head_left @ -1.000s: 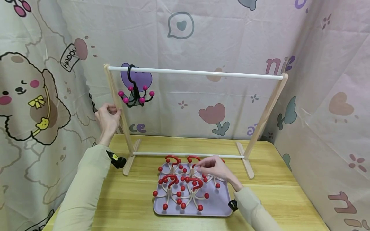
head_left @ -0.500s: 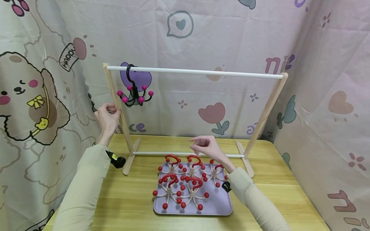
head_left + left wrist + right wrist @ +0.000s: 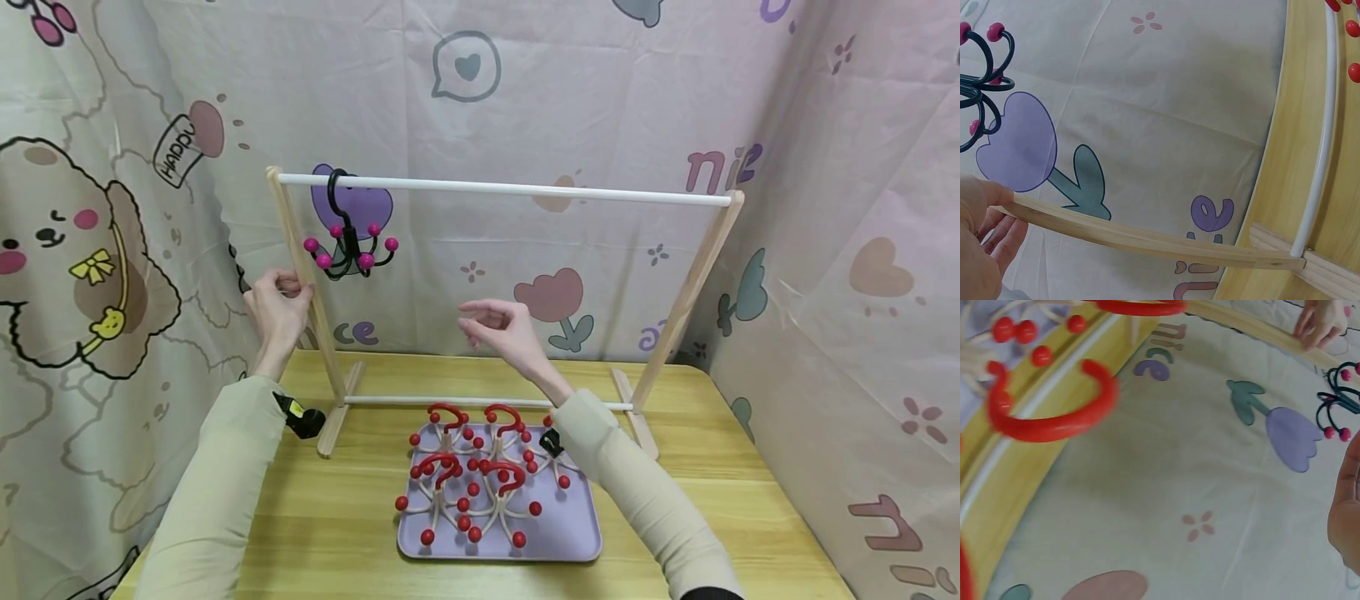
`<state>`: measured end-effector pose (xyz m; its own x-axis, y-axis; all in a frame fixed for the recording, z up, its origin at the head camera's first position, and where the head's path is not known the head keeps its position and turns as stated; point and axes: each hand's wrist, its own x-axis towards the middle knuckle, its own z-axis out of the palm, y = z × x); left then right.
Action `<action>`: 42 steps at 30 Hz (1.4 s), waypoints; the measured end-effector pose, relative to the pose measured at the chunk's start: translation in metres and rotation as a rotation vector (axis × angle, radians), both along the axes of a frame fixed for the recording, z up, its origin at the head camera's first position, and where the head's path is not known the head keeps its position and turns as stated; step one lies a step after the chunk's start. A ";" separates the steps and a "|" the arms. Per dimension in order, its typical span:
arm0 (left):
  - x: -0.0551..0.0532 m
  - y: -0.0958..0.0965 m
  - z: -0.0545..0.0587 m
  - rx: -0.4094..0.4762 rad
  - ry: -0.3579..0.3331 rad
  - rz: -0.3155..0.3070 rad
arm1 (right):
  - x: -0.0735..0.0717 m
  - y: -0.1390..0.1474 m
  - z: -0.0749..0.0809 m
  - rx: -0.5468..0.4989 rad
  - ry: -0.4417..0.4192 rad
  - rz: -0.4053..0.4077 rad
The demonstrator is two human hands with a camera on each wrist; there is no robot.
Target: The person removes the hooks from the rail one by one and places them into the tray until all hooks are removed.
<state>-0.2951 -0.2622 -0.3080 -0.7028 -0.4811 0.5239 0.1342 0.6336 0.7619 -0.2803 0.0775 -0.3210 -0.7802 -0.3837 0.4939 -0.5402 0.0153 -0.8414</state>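
My left hand (image 3: 276, 310) pinches the left wooden post (image 3: 322, 333) of a rack, and the left wrist view shows thumb and fingers on this post (image 3: 1147, 235). My right hand (image 3: 510, 333) is raised in mid-air inside the rack's frame, fingers loosely bent, nothing visible in them. From the rack's white top bar (image 3: 480, 188), near its left end, hangs a black multi-arm hook hanger (image 3: 350, 242) with pink ball tips. Below my right hand, several beige hook hangers (image 3: 501, 504) with red hooks and red ball tips stand on a lilac tray (image 3: 562, 533).
A lower white bar (image 3: 450, 400) joins the rack's wooden feet (image 3: 636, 417) behind the tray. All stand on a yellow wood-grain table (image 3: 322, 517). Printed curtains (image 3: 637, 100) enclose the back and both sides.
My right hand has risen from above the hangers on the tray and moved up and left to inside the rack's frame. My left hand stays on the post.
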 end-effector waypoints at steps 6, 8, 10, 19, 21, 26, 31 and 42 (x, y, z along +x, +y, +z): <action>-0.001 0.000 -0.001 0.001 0.007 0.002 | -0.007 -0.026 0.026 -0.055 0.030 -0.003; -0.002 0.000 -0.001 0.000 0.008 0.007 | -0.009 -0.036 0.033 -0.077 0.028 0.000; -0.002 0.000 -0.001 0.000 0.009 0.010 | -0.010 -0.045 0.040 -0.097 0.023 0.004; -0.001 0.001 -0.001 -0.010 -0.005 0.010 | -0.016 -0.082 0.067 -0.143 -0.016 0.017; 0.000 0.001 -0.001 -0.011 -0.006 0.006 | -0.018 -0.089 0.072 -0.156 -0.028 0.017; 0.000 0.001 -0.002 -0.007 -0.007 -0.001 | -0.024 -0.108 0.085 -0.181 -0.053 0.017; 0.000 0.000 -0.002 0.007 -0.015 0.003 | -0.028 -0.126 0.095 -0.200 -0.078 0.023; 0.001 0.000 0.000 0.003 -0.007 -0.013 | -0.035 -0.153 0.106 -0.140 -0.126 0.026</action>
<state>-0.2941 -0.2627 -0.3084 -0.7131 -0.4732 0.5174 0.1371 0.6296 0.7647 -0.3150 -0.0754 -0.2145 -0.8300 -0.3385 0.4432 -0.4294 -0.1192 -0.8952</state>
